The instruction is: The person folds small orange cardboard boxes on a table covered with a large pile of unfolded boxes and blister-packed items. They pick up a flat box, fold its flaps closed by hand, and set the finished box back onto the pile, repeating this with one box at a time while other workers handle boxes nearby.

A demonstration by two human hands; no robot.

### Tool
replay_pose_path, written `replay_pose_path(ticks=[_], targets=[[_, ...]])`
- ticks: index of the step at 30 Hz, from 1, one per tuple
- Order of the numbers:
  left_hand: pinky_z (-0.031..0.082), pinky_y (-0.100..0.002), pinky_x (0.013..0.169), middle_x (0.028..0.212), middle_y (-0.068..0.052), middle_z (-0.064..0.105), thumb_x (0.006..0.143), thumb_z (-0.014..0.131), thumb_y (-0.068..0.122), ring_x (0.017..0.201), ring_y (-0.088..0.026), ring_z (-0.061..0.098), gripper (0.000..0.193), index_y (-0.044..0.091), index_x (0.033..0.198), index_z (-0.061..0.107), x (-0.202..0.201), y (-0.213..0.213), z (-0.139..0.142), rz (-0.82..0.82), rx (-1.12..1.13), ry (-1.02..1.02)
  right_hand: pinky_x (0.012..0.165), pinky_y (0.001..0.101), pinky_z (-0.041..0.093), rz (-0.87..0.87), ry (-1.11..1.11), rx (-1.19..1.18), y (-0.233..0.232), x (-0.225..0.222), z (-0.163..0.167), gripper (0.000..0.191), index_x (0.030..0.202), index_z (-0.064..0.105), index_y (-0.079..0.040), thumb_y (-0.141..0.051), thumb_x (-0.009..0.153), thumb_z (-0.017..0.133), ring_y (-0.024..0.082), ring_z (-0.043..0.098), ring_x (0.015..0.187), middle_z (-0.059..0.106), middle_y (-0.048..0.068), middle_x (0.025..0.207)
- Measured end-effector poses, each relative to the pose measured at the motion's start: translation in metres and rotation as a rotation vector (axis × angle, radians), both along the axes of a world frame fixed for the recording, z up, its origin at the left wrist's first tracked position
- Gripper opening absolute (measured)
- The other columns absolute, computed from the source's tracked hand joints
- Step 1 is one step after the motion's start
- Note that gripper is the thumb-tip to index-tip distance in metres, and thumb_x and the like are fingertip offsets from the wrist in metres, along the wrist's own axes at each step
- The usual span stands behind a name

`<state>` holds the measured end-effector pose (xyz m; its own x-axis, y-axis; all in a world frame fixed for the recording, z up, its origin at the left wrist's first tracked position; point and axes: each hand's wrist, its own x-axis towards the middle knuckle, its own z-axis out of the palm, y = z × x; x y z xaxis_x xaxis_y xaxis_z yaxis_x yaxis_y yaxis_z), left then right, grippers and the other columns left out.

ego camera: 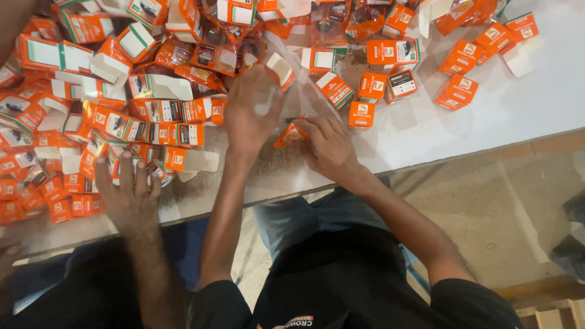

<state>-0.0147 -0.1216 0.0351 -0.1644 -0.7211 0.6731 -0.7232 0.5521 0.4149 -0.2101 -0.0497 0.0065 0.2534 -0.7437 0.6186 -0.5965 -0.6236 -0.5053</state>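
**Two hands on small orange cartons at the table edge**

The right hand [329,146] pinches a small orange cardboard carton [290,134] between thumb and fingertips, fingers curled shut on it. The carton lies on the white tabletop [524,103] just in front of the person, tilted, its long axis running from lower left to upper right, with the upper end pointing away toward the pile. The left hand [250,113] sits just beside it, knuckles up, fingers bent around a small white piece [263,105]; what that piece is cannot be told. Its fingertips reach an open orange and white carton with a raised flap [281,68].

Farther out, a heap of flat and folded orange cartons [122,91] covers the left and far side of the table, and several closed orange boxes [457,91] lie scattered to the right, well apart from the hands.

At the left, another person's hand [129,195] rests flat, fingers spread, at the near edge of the heap.
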Motion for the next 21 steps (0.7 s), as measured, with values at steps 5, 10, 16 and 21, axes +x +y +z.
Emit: replay_pose_path(ticks=[5,10,16,21], targets=[[0.056,-0.043,0.093,0.126,-0.018,0.067,0.085,0.090,0.025,0.111,-0.033,0.069,0.076,0.002,0.145,0.049,-0.020,-0.030,-0.004,-0.005,0.225,0.065,0.086,0.0450,0.051,-0.015,-0.020,-0.018,0.006,0.000,-0.001,0.057,0.134,0.056,-0.001,-0.008,0.084,0.081,0.033,0.062,0.095,0.063,0.013,0.108],[0.056,-0.040,0.100,0.136,-0.021,0.061,0.089,0.083,0.012,0.121,-0.036,0.066,0.069,0.004,0.147,0.047,-0.025,-0.040,-0.021,-0.048,0.172,0.121,0.071,0.0411,0.051,0.051,-0.315,0.094,0.007,-0.011,0.006,0.039,0.124,0.063,0.000,-0.001,0.085,0.066,0.030,0.062,0.077,0.063,0.015,0.096],[0.052,-0.045,0.113,0.144,-0.018,0.056,0.080,0.072,0.000,0.133,-0.039,0.057,0.073,0.005,0.149,0.047,-0.018,-0.032,-0.043,-0.151,0.108,0.046,0.063,0.0359,0.049,0.529,-0.371,0.313,0.032,-0.035,0.028,0.035,0.100,0.070,-0.003,-0.008,0.069,0.053,0.027,0.060,0.069,0.064,0.013,0.085],[0.053,-0.043,0.068,0.082,-0.016,0.068,0.081,0.089,0.045,0.073,-0.032,0.066,0.050,0.002,0.093,0.068,-0.026,-0.042,-0.064,-0.026,0.395,-0.001,0.054,0.0336,0.045,0.489,-0.267,0.346,0.049,-0.019,0.015,0.015,0.089,0.068,-0.004,-0.007,0.076,0.062,0.023,0.058,0.058,0.061,0.009,0.073]])
